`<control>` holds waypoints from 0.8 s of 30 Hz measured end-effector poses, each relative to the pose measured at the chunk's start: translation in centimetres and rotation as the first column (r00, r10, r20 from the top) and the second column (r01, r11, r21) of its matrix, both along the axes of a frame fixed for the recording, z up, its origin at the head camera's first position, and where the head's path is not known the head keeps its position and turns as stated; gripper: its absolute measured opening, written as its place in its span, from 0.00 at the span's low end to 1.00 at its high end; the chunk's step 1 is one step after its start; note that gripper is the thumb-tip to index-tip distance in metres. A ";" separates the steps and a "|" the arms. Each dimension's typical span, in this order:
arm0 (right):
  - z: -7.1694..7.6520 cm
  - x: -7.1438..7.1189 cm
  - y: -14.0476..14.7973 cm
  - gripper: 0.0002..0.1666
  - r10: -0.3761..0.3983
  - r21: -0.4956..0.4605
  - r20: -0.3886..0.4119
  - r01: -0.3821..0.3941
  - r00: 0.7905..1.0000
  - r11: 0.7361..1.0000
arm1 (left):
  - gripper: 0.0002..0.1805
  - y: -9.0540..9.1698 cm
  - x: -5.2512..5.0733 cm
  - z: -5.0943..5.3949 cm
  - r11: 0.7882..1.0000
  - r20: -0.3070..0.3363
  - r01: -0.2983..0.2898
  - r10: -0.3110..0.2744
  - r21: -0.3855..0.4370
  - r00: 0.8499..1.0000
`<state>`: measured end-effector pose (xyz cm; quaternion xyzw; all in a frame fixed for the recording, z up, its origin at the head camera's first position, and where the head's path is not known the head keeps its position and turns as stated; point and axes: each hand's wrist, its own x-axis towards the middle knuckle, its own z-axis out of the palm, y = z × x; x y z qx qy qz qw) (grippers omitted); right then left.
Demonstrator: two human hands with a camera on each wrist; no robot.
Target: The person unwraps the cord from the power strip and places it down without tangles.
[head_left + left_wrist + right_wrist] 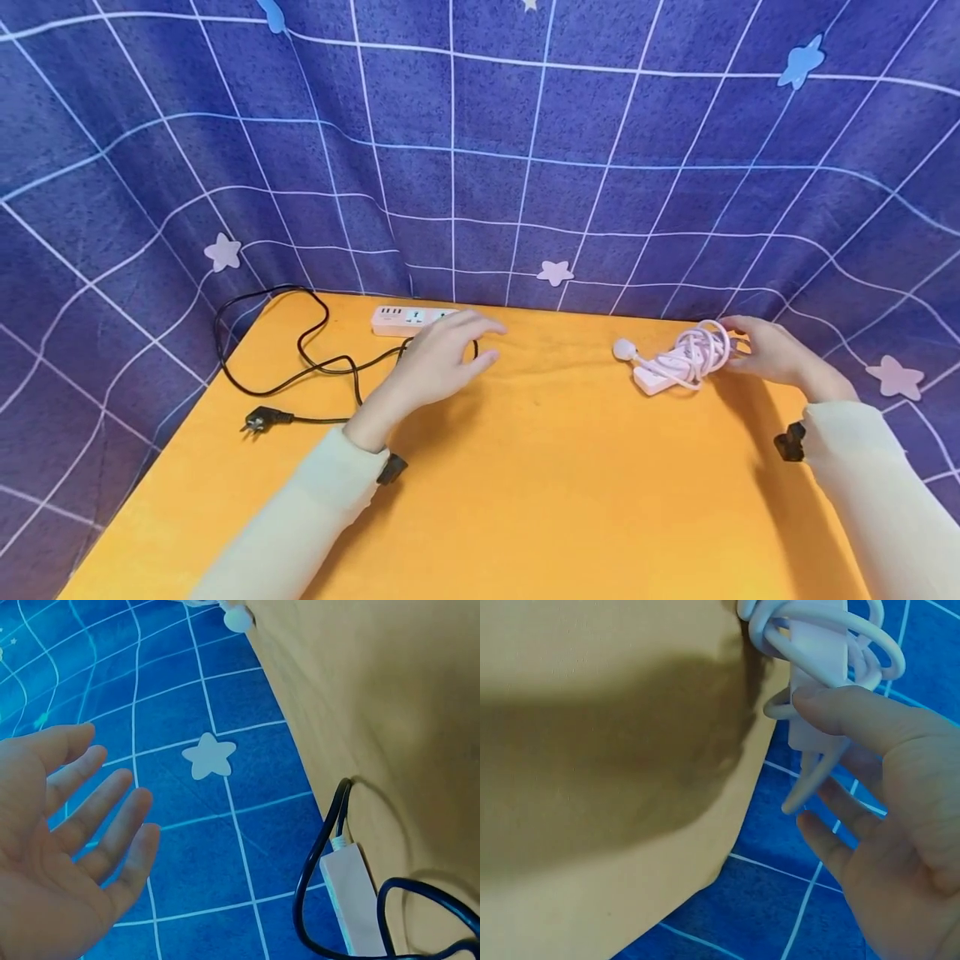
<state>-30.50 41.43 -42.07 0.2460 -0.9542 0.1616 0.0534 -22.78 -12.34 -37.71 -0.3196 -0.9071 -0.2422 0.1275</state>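
Observation:
At the right of the table, a white power strip (660, 375) lies wrapped in its own white cord (701, 350), its round white plug (624, 349) pointing left. My right hand (772, 354) pinches the strip's right end. In the right wrist view the thumb lies over the strip (817, 645), and some fingers pass partly behind it. My left hand (450, 354) hovers with relaxed fingers and holds nothing. Behind it, partly covered, is a second white power strip (393, 321) with a black cord (273, 390). In the left wrist view that strip (352, 896) is apart from the hand.
The black cord loops over the table's left edge, and its black plug (266, 418) lies toward the front left. A blue gridded curtain (487, 192) with stars hangs right behind the yellow table (585, 483). Each wrist carries a small black device.

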 end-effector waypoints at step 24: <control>1.0 -0.2 0.6 0.45 -0.044 0.094 0.208 0.025 0.977 0.995 | 0.15 0.2 0.1 -0.7 0.999 0.029 -0.028 0.028 -0.021 0.999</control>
